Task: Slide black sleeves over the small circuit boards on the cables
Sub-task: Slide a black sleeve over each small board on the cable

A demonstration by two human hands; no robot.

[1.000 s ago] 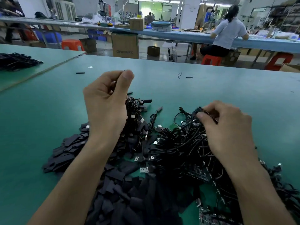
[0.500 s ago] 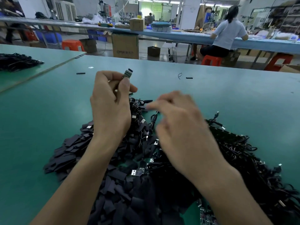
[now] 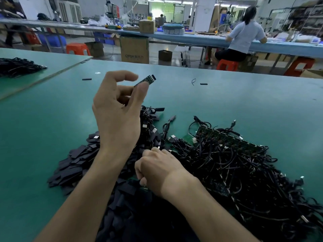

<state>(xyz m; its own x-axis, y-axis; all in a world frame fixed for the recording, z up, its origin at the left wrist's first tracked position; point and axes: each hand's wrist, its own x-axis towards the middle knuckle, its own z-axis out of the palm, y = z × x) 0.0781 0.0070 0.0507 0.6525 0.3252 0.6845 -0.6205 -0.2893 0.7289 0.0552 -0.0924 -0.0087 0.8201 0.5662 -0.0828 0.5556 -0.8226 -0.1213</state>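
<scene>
My left hand (image 3: 117, 117) is raised above the green table and pinches a small circuit board (image 3: 146, 80) between thumb and fingers, its end sticking up to the right. My right hand (image 3: 159, 170) is low, fingers curled down into the pile of flat black sleeves (image 3: 73, 165) near the front middle; what it grips is hidden. A tangle of black cables with small boards (image 3: 236, 165) lies to the right, with a long green board strip (image 3: 227, 137) on top of it.
The green table (image 3: 244, 102) carries two stray black sleeves (image 3: 86, 79) (image 3: 203, 83) and a wire loop far out. Another cable heap (image 3: 17, 67) lies on the table to the left. A person sits at a blue bench (image 3: 244, 37) behind.
My right hand has dropped from in front of the left hand down into the sleeve pile. My left hand has turned so more of the small board shows.
</scene>
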